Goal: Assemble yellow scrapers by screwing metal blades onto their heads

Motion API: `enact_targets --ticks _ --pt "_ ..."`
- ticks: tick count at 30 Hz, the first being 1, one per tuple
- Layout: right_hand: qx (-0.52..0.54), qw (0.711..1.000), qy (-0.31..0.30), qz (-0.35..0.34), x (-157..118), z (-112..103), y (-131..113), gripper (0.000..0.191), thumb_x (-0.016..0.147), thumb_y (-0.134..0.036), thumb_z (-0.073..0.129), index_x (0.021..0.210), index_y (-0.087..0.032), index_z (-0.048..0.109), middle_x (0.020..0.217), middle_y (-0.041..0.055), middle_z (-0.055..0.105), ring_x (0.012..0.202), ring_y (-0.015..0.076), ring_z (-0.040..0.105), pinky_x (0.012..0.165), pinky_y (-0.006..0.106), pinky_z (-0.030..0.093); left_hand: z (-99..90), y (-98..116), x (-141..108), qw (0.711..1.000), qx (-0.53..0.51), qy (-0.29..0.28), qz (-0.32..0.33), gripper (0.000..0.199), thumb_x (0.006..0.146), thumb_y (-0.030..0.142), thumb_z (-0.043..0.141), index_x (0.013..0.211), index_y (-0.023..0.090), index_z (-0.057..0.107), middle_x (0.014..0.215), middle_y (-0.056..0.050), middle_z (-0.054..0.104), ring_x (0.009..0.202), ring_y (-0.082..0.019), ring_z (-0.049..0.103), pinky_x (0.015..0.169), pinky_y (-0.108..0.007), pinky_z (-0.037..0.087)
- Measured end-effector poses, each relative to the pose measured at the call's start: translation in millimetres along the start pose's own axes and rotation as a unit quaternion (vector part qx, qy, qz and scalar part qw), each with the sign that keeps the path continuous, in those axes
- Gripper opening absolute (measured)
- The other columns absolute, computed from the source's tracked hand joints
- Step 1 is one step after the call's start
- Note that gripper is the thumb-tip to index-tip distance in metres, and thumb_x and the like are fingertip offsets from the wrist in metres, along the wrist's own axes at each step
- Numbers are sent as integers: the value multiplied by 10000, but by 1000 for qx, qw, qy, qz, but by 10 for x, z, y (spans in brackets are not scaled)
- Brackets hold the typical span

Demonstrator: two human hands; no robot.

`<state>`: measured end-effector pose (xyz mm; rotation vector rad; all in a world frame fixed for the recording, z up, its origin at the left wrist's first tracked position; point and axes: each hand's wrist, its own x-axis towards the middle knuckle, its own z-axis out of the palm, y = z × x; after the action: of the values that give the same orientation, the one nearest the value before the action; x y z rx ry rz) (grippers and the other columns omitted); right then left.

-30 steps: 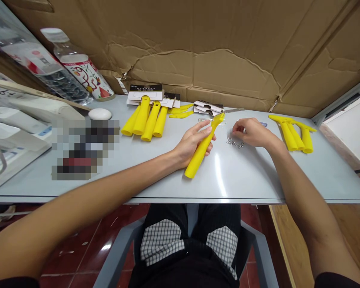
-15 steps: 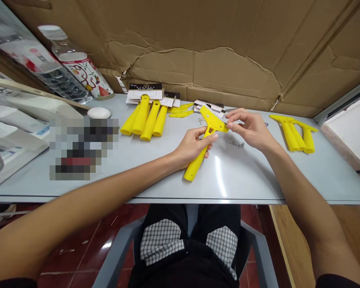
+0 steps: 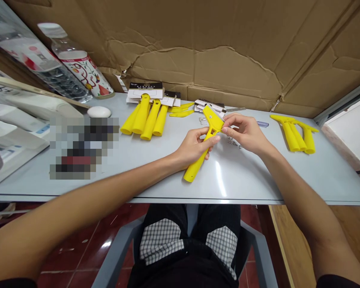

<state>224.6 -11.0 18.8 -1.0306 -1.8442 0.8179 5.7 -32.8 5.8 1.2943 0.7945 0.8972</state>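
My left hand (image 3: 196, 146) is closed round the handle of a yellow plastic scraper (image 3: 195, 164), with the thumb lying across it just below the head. The head tilts up to the right, with a metal strip along its top edge and a screw in its left part. At the head's right end my right hand (image 3: 241, 130) pinches with thumb and fingertips, covering that corner. Whether a small part is also between those fingers cannot be seen. Small loose screws (image 3: 234, 142) lie on the table just under the right hand, partly hidden by it.
Yellow scraper handles (image 3: 150, 120) with packaging cards lie at the back left, thin yellow strips (image 3: 181, 110) beside them. More yellow scrapers (image 3: 297, 134) lie at the right. Bottles (image 3: 87, 72), a white oval object (image 3: 99, 112) and a blurred-out item (image 3: 84, 150) are left. Cardboard (image 3: 234, 68) walls the back.
My right hand has shifted slightly down and left, and its fingers now cover the right end of the scraper's head. The head has turned a little; my left hand keeps its hold.
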Motion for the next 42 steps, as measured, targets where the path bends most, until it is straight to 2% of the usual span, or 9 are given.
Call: enact_targets --ticks 9,17,22,31,35,39,42 --pt "13 1000 -3 13 -12 24 -19 221 921 -443 822 888 -240 740 1080 70 733 988 234 672 808 391 569 13 20 1 1000 1 6 -12 461 743 500 946 896 185 646 651 67 547 484 -72 530 423 -195 461" --pt "79 994 17 67 -9 51 -28 473 788 -528 939 1055 -273 644 1017 20 736 870 204 709 754 374 603 10 21 -5 1000 -8 5 0 468 727 489 963 847 182 630 674 60 562 492 -64 530 414 -188 462" --pt "112 989 10 96 -9 45 -50 500 797 -550 925 1099 -271 641 971 2 723 743 171 698 725 383 608 13 31 -17 1000 -1 0 3 428 770 470 938 863 183 635 691 53 581 499 -63 531 421 -188 465" --pt "115 987 10 114 -12 74 -37 521 780 -515 942 1150 -297 646 973 -4 727 765 179 706 711 376 608 15 39 -20 1000 13 1 1 370 827 457 885 877 191 632 684 43 581 502 -73 528 432 -196 468" --pt "145 981 6 129 -3 66 -51 450 836 -556 878 1126 -293 656 941 1 719 808 188 711 704 372 610 14 28 -17 1000 17 4 -4 364 828 457 885 901 190 648 687 43 578 502 -72 528 438 -197 471" --pt "158 976 17 147 7 20 -61 347 837 -427 875 1084 -278 682 900 6 721 824 190 699 687 359 605 2 7 -4 1000 21 8 -16 350 835 455 882 946 191 679 675 49 568 493 -74 526 441 -198 467" --pt "158 976 18 150 10 -11 -37 353 797 -321 895 1085 -265 699 918 5 734 780 176 701 674 351 605 -47 1 47 998 57 14 -31 322 875 444 847 999 176 719 698 27 595 506 -88 548 450 -210 476"
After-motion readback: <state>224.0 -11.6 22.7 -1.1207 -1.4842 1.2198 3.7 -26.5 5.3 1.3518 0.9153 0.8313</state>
